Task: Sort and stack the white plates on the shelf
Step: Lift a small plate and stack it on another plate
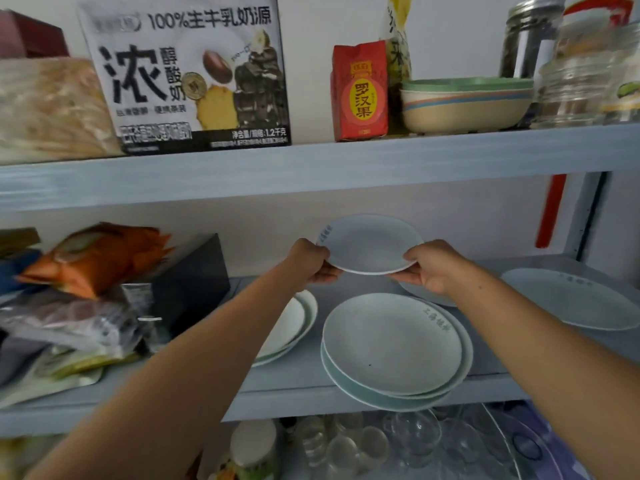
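Both hands hold one small white plate (370,244) in the air above the middle shelf (304,393). My left hand (310,261) grips its left rim and my right hand (433,266) grips its right rim. Below it a stack of white plates (394,348) sits near the shelf's front edge. A second stack (294,323) lies to the left, partly hidden by my left forearm. A single large plate (568,299) rests at the right. Another plate (426,296) shows only as an edge beneath my right hand.
Food bags (93,258) and a black box (194,282) crowd the shelf's left part. The upper shelf (311,164) carries a milk carton box (187,74), a red packet (360,91), stacked bowls (464,102) and jars (581,71). Glasses (363,445) stand on the shelf below.
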### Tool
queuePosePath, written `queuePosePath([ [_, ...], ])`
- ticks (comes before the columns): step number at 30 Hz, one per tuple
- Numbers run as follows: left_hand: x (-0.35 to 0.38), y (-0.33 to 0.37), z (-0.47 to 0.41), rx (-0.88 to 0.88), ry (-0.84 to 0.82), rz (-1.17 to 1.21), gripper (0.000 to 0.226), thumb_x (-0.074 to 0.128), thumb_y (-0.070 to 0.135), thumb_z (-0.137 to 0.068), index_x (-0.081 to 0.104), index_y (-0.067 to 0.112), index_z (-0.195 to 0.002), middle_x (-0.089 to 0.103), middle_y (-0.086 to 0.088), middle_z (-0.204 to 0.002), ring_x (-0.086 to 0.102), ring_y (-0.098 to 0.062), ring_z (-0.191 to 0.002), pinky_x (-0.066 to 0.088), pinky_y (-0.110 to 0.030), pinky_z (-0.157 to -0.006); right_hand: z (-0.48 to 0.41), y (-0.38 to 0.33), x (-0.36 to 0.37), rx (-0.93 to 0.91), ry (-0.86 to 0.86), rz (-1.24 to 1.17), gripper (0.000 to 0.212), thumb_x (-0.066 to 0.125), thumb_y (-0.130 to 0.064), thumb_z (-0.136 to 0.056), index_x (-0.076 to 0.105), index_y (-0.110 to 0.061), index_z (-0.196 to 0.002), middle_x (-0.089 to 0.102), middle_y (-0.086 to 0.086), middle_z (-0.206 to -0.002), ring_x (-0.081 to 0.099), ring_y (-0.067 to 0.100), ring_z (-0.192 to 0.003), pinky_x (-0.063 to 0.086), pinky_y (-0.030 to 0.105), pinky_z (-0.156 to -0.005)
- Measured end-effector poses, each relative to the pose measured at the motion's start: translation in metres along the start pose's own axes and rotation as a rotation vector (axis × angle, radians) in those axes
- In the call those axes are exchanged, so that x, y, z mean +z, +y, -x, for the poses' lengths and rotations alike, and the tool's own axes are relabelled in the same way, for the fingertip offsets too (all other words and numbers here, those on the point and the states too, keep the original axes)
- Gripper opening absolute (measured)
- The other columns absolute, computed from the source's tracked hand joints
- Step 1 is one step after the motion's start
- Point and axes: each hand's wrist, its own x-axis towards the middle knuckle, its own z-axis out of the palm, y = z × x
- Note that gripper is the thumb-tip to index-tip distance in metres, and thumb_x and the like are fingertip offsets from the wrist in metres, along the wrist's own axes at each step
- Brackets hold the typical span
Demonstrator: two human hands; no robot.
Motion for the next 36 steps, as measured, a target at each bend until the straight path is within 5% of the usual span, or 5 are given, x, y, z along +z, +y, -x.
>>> queuePosePath([
  [8, -0.081, -0.017, 0.034, -0.023, 0.16, -0.027, 0.038, 0.041, 0.001, -0.096, 0.044, -0.012, -0.131, 0.062, -0.016, -0.063, 0.061, -0.014, -0.033, 0.056, -0.027, -0.041, -0.01, 0.008, 0.064, -0.176, 0.09, 0.444, 0.017, 0.05, -0.004, -0.089, 0.059, 0.002, -0.076, 0.052, 0.014, -0.053, 0.041, 0.014, -0.026, 0.027, 0.015, -0.034],
  [13, -0.119, -0.024, 0.054, -0.057, 0.265, -0.08, 0.032, 0.043, 0.001, -0.097, 0.047, -0.014, -0.125, 0.062, -0.012, -0.048, 0.059, -0.014, -0.031, 0.053, -0.025, -0.036, -0.017, 0.025, 0.107, -0.272, 0.024, 0.581, 0.017, 0.052, -0.003, -0.078, 0.053, -0.006, -0.061, 0.053, 0.017, -0.06, 0.05, 0.027, -0.056, 0.034, 0.026, -0.047],
  [19, -0.148, -0.04, 0.064, -0.136, 0.289, -0.068, 0.031, 0.043, 0.004, -0.099, 0.046, -0.009, -0.127, 0.067, -0.014, -0.069, 0.066, -0.021, -0.06, 0.057, -0.03, -0.053, -0.021, 0.041, 0.139, -0.273, -0.061, 0.668, 0.008, 0.049, -0.002, -0.075, 0.056, -0.003, -0.072, 0.056, 0.018, -0.068, 0.055, 0.029, -0.061, 0.039, 0.032, -0.052],
  [28, -0.164, -0.077, 0.066, -0.301, 0.227, -0.193, 0.017, 0.056, 0.012, -0.096, 0.06, -0.002, -0.106, 0.064, -0.003, -0.043, 0.058, -0.008, -0.033, 0.055, -0.02, -0.043, -0.028, 0.075, 0.148, -0.213, -0.161, 0.868, 0.015, 0.048, -0.002, -0.078, 0.063, -0.001, -0.077, 0.056, 0.016, -0.064, 0.049, 0.024, -0.051, 0.035, 0.022, -0.044],
  [36, -0.164, -0.089, 0.068, -0.353, 0.196, -0.239, 0.011, 0.058, 0.013, -0.095, 0.06, 0.003, -0.092, 0.063, -0.005, -0.058, 0.056, -0.007, -0.033, 0.053, -0.018, -0.041, -0.041, 0.101, 0.147, -0.224, -0.203, 0.98, 0.015, 0.049, -0.012, -0.077, 0.06, -0.005, -0.083, 0.062, 0.016, -0.083, 0.063, 0.029, -0.077, 0.041, 0.027, -0.064],
])
